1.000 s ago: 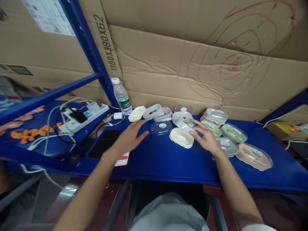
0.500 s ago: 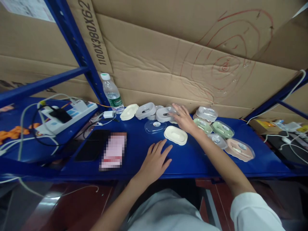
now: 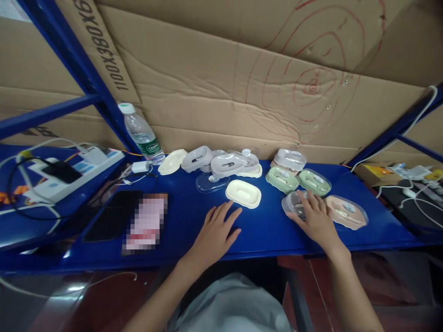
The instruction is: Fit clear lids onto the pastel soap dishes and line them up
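My left hand (image 3: 218,230) rests on the blue tabletop with its fingers spread, holding nothing. Just beyond its fingertips lies a cream oval tray (image 3: 243,193) with a raised middle, like a soap dish part. My right hand (image 3: 316,216) is over a grey soap box (image 3: 289,203) with a clear lid, thumb at its near side and fingers across its top. Touching close by are a pink lidded soap box (image 3: 348,212) and two green ones, the nearer a green soap box (image 3: 282,179). Grey slotted shells (image 3: 228,163) and a clear lid (image 3: 211,182) lie further left.
A water bottle (image 3: 143,136) stands at the back left beside another cream tray (image 3: 173,161). Two phones, one a lit phone (image 3: 147,223), lie left of my hand. A power strip (image 3: 78,173) with cables is beyond the blue post. Cardboard (image 3: 207,92) walls the back.
My right hand has moved from the grey shells at the back to the grey lidded soap box at right. The left hand stays on the table. The view has shifted slightly.
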The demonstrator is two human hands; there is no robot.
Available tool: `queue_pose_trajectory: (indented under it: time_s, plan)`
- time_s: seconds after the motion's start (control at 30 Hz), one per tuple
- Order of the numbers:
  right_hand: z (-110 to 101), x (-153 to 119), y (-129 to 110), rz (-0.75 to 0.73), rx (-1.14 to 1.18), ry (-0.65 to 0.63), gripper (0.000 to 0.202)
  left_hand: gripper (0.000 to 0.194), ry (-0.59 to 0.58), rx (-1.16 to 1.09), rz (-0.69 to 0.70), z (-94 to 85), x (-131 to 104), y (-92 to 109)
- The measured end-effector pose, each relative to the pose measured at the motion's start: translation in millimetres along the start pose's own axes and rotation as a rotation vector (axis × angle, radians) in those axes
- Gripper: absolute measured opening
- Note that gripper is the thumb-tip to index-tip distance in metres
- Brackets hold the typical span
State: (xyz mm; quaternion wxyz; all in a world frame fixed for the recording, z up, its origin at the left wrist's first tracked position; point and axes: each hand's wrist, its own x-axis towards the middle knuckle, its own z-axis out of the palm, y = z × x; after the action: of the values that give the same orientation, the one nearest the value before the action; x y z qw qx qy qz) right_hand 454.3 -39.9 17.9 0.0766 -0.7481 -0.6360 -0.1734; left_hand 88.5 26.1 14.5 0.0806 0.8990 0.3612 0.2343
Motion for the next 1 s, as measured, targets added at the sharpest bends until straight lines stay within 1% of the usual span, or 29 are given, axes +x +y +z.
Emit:
queue_pose_trajectory:
  time_s: [0.1,0.23,0.33,0.43,0.5,0.57,0.67,0.8,0.9,1.0]
  plan:
    - [-15,3,-32,-0.099,-0.007,0.059,0.079,0.051,-0.010,-0.044,0.024,-1.8,2,21]
    - [-32,8,-76,-0.175,0.042,0.074,0.080,0.053,-0.015,-0.121,0.029,0.9,-3,47]
    - [-38,12,-96,-0.163,0.078,0.096,0.080,0.066,-0.005,-0.206,-0.035,8.6,-6,58]
    - [-40,16,-108,-0.134,0.161,0.108,0.067,0.083,0.048,-0.284,-0.110,17.9,-4,64]
    - [-38,18,-113,-0.144,0.211,0.106,0.060,0.085,0.100,-0.301,-0.125,22.5,0,65]
    - [-33,21,-117,-0.166,0.223,0.104,0.057,0.079,0.114,-0.273,-0.096,25.0,4,63]
    - [-19,29,-115,-0.171,0.240,0.100,0.058,0.060,0.058,-0.188,-0.027,24.5,3,57]
    - [-2,45,-101,-0.159,0.374,0.099,0.064,0.030,0.001,-0.124,0.018,17.0,-5,46]
    - [3,53,-94,-0.238,0.490,0.090,0.061,0.022,-0.039,-0.123,0.044,7.7,-11,39]
    - [1,54,-96,-0.329,0.544,0.063,0.053,0.019,-0.100,-0.120,0.093,-0.1,-11,35]
